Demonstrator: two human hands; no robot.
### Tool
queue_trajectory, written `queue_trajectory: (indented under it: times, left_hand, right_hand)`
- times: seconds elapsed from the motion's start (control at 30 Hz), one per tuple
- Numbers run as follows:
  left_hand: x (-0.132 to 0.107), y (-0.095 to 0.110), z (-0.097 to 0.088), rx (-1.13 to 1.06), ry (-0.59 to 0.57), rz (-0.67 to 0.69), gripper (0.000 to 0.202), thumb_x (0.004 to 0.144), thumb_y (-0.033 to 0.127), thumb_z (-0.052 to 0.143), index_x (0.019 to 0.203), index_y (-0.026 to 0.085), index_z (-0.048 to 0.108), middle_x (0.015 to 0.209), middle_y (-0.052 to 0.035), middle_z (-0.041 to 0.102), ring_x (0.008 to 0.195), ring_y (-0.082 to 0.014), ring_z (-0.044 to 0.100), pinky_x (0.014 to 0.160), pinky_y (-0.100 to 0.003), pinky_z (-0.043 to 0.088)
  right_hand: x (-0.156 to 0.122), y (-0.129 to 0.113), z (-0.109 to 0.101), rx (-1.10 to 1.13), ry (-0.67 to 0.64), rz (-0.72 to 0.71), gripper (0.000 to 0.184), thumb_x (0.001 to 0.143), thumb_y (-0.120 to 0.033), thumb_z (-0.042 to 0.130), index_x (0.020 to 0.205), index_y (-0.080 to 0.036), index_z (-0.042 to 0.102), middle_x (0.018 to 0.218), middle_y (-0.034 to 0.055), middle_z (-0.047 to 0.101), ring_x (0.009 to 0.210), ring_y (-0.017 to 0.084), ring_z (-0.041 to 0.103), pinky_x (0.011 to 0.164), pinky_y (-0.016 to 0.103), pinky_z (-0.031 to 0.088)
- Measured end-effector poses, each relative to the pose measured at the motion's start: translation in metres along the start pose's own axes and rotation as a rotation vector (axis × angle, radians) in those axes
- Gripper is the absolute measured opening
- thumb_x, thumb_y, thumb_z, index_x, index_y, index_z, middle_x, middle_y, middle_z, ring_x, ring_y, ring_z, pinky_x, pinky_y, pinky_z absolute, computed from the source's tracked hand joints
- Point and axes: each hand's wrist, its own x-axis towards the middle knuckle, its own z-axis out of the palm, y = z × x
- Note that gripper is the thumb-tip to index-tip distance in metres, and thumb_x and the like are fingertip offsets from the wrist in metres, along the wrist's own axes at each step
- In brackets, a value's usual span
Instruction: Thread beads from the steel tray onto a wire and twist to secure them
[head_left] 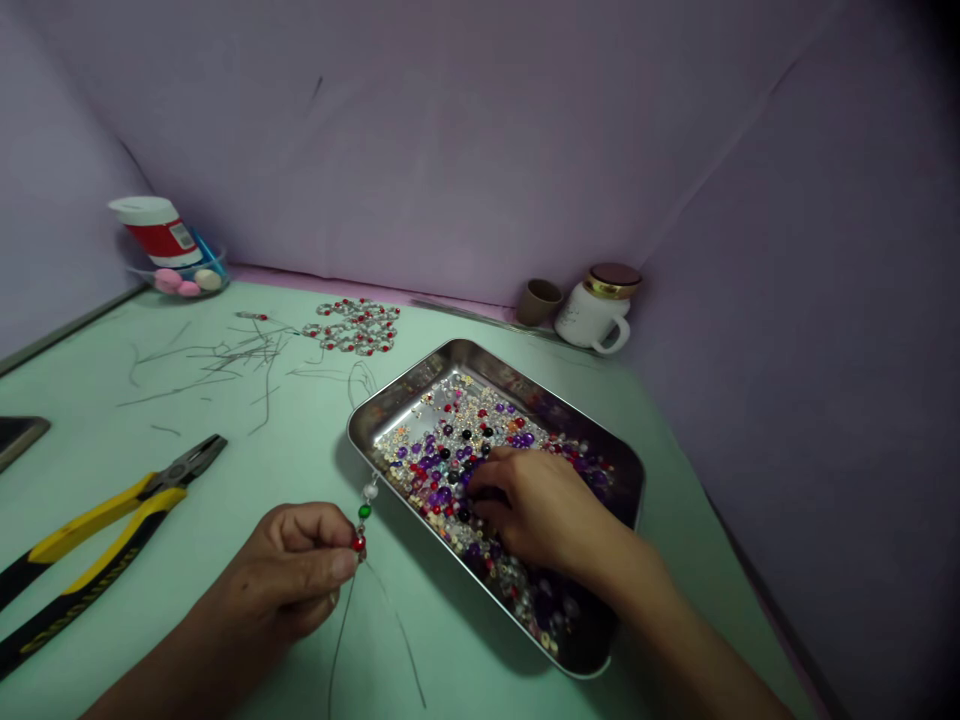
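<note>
My left hand [292, 575] pinches a short strand of beads [364, 512] by its lower end, near a red bead. The strand has a white, a green and a red bead, and two thin wire ends hang below it. Its upper end reaches the near rim of a metal tray [480, 578]. Inside that tray lie loose beads [480, 420], purple, red, black, clear and gold. My right hand [544, 505] reaches down among them with curled fingers. The fingertips are partly hidden, so whether they hold a bead cannot be seen.
Yellow-and-black pliers [127, 530] lie at left. Behind them are scattered wire pieces [225, 355] and a heap of beaded chain [356, 327]. At the back stand a brown cup [538, 302], a white lidded mug [592, 312] and a clear bowl [206, 283] with a white-red container [157, 230].
</note>
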Motion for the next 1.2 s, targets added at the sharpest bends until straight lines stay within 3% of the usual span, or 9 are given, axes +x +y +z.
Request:
queue_trajectory:
  times: [0.63, 1.03, 1.2]
  left_hand:
    - [-0.003, 0.006, 0.011, -0.025, 0.012, 0.034, 0.021, 0.051, 0.025, 0.074, 0.054, 0.015, 0.056, 0.033, 0.0103, 0.032, 0.029, 0.0013, 0.014, 0.030, -0.014, 0.007]
    - [-0.004, 0.005, 0.012, -0.020, 0.005, 0.080, 0.019, 0.055, 0.023, 0.073, 0.056, 0.014, 0.056, 0.035, 0.0107, 0.032, 0.030, 0.0012, 0.016, 0.031, -0.015, 0.007]
    - [-0.003, 0.006, 0.011, -0.004, 0.014, 0.084, 0.018, 0.056, 0.023, 0.072, 0.057, 0.014, 0.056, 0.036, 0.0105, 0.032, 0.031, 0.0012, 0.015, 0.032, -0.015, 0.007]
  right_hand:
    - [0.003, -0.008, 0.003, -0.159, -0.027, 0.000, 0.012, 0.070, -0.013, 0.053, 0.064, -0.018, 0.062, 0.071, 0.0029, 0.062, 0.047, 0.009, 0.044, 0.044, 0.027, 0.014]
    - [-0.003, -0.010, -0.007, -0.140, 0.080, 0.025, 0.013, 0.070, -0.013, 0.050, 0.062, -0.018, 0.059, 0.062, 0.0029, 0.061, 0.049, 0.012, 0.049, 0.046, 0.028, 0.015]
    - [-0.004, -0.007, -0.008, -0.113, 0.127, 0.026, 0.011, 0.068, -0.015, 0.052, 0.066, -0.019, 0.062, 0.067, 0.0034, 0.063, 0.052, 0.014, 0.052, 0.046, 0.027, 0.022]
